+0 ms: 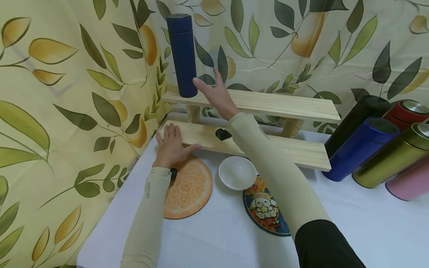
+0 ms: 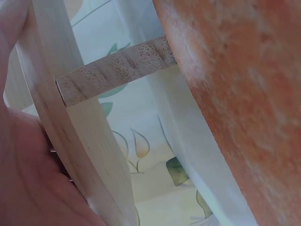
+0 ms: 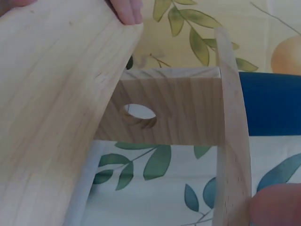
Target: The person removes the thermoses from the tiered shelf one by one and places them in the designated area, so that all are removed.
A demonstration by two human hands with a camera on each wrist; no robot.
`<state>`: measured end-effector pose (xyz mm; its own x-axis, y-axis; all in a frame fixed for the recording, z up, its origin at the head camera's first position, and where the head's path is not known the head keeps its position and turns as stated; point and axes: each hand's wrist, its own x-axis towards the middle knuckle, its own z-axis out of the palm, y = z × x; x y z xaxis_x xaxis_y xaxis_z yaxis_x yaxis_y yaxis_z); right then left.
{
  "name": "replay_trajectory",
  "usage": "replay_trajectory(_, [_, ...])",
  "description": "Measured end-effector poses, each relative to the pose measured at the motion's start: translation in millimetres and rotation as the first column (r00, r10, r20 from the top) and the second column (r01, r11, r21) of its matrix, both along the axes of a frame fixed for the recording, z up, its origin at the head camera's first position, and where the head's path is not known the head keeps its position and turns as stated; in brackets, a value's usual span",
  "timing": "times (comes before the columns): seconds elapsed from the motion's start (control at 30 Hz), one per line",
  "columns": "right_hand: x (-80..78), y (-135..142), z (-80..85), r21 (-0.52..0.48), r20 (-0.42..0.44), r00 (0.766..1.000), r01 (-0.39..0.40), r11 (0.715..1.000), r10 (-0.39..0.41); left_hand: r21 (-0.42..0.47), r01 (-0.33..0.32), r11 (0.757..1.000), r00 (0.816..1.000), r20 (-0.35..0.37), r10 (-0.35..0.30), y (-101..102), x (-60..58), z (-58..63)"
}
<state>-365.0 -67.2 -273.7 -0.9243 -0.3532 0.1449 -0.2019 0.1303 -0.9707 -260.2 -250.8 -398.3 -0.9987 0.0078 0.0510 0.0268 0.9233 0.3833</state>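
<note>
A dark blue thermos bottle [image 1: 182, 56] stands upright on the left end of the upper board [image 1: 285, 103] of a two-tier wooden rack. My right hand [image 1: 218, 95] reaches over that board with thumb and fingers spread. One digit's tip is at the bottle's right side; whether it touches cannot be told. In the right wrist view the blue bottle [image 3: 270, 104] shows beyond the upper board. My left hand [image 1: 171, 147] rests on the left end of the lower board [image 1: 201, 139], fingers laid over the wood and thumb out along its front edge.
An orange-slice round mat [image 1: 192, 190], a white bowl [image 1: 237, 173] and a cartoon bear mat [image 1: 264, 206] lie in front of the rack. Several more bottles, including a bright blue one [image 1: 362, 149] and a gold one [image 1: 395, 156], stand at the right. Leaf-patterned cloth [image 1: 100, 111] hangs behind and left.
</note>
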Motion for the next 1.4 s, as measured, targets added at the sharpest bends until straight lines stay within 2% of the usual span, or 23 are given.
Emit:
replay_trajectory(0.3, [-14.9, -29, -0.5, 0.04, 0.009, 1.0, -0.011, 0.999, 0.011, -0.011, -0.004, 1.0, 1.0, 0.007, 0.004, -1, 0.5, -1.5])
replay_trajectory(0.53, [-26.0, -49, -1.2, -0.089, 0.065, 0.998, -0.018, 0.996, 0.023, -0.008, 0.005, 1.0, 1.0, -0.012, -0.005, 2, 1.4, -0.8])
replay_trajectory(0.67, [-29.9, -60, -1.7, -0.155, 0.064, 0.998, -0.003, 0.988, 0.013, -0.015, 0.007, 1.0, 1.0, -0.01, -0.007, 3, 1.3, -1.9])
replay_trajectory(0.9, [-36.5, -75, -1.8, -0.126, 0.021, 0.998, 0.061, 0.99, -0.059, -0.003, -0.004, 1.0, 1.0, -0.017, 0.004, -1, 1.5, 0.4])
replay_trajectory(1.0, [-36.3, -72, 0.9, -0.119, 0.017, 0.998, 0.07, 0.99, -0.068, -0.001, 0.001, 1.0, 1.0, -0.025, -0.001, 2, 1.6, 1.7])
replay_trajectory(1.4, [-19.7, -52, 8.1, -0.093, -0.015, 0.999, -0.033, 0.995, 0.031, -0.037, 0.004, 0.999, 0.999, -0.047, -0.006, 4, 2.0, -0.5])
